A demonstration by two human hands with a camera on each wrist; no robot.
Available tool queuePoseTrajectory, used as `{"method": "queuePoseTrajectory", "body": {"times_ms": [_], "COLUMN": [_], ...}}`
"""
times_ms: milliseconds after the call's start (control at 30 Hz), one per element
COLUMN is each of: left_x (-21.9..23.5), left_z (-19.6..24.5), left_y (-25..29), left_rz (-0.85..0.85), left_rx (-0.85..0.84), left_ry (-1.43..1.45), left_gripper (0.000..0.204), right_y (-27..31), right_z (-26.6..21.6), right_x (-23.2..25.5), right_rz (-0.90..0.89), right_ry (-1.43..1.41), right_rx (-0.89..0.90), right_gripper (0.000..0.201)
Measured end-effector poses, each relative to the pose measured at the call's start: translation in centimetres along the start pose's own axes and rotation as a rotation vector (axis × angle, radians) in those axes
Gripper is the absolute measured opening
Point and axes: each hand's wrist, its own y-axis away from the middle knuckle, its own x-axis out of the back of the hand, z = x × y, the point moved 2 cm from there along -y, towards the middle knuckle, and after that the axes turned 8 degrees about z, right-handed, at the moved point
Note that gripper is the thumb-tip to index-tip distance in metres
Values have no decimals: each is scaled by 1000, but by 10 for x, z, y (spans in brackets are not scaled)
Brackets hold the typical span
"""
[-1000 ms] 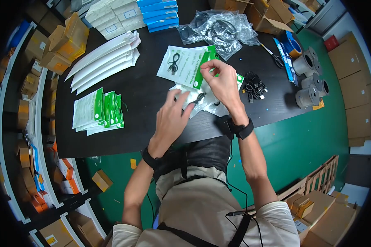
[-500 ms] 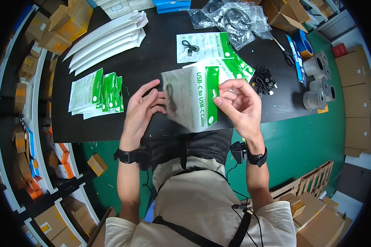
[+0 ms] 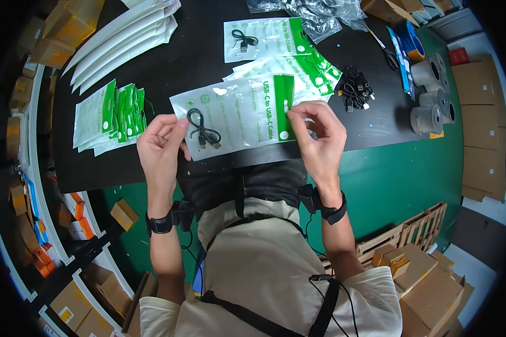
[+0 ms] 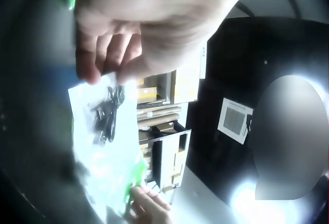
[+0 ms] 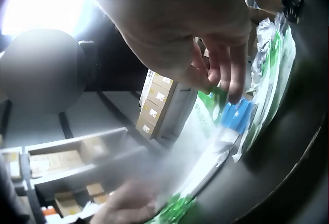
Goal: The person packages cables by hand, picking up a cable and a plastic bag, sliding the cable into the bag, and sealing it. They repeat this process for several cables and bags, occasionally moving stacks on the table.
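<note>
A clear and green bag (image 3: 236,112) printed "USB-C to USB-C Cable" is stretched between both hands over the table's front edge. Inside its left end shows a coiled black cable (image 3: 204,130), also visible in the left wrist view as a dark cable (image 4: 109,116). My left hand (image 3: 162,149) pinches the bag's left edge between thumb and fingers. At the green header, my right hand (image 3: 323,140) pinches the other end. Behind the held bag lie more such bags (image 3: 264,39), the farthest with a black cable in it.
Left on the dark table (image 3: 168,73) is a stack of green-topped bags (image 3: 109,118), below white padded envelopes (image 3: 123,45). A pile of black cables (image 3: 354,89) lies to the right, near scissors (image 3: 389,55) and wire spools (image 3: 427,106). Clear plastic bags (image 3: 320,17) sit at the back.
The right hand has lifted a bag off the pile and drawn it toward the body. The left hand, free half a second ago, now grips its left end, and the bag is pulled flat.
</note>
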Motion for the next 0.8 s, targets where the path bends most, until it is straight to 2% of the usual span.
{"method": "queuePoseTrajectory", "body": {"times_ms": [67, 167, 200, 300, 467, 600, 700, 800], "left_x": [1, 0, 0, 1, 0, 1, 5, 8], "left_z": [-3, -3, -3, 0, 6, 6, 4, 4], "left_y": [-2, -1, -1, -1, -2, -5, -10, -14], "left_rz": [53, 79, 92, 87, 86, 69, 50, 32], "left_rx": [-73, -135, -168, -185, -204, -205, -193, -162], "left_ry": [-91, -144, -170, -187, -184, -210, -207, -202], "left_gripper": [9, 9, 9, 9, 9, 10, 10, 10], "right_y": [1, 2, 2, 5, 6, 5, 5, 3], "right_z": [3, 15, 16, 21, 9, 12, 14, 25], "right_x": [-2, -3, -2, 1, -7, -13, -9, -9], "right_rz": [2, -63, -64, -207, -215, -200, -193, -215], "right_ry": [-2, -219, -219, -266, -262, -224, -154, -136], "right_rx": [11, -179, -181, -365, -383, -254, -369, -390], "right_gripper": [12, 13, 13, 17, 16, 16, 15, 14]}}
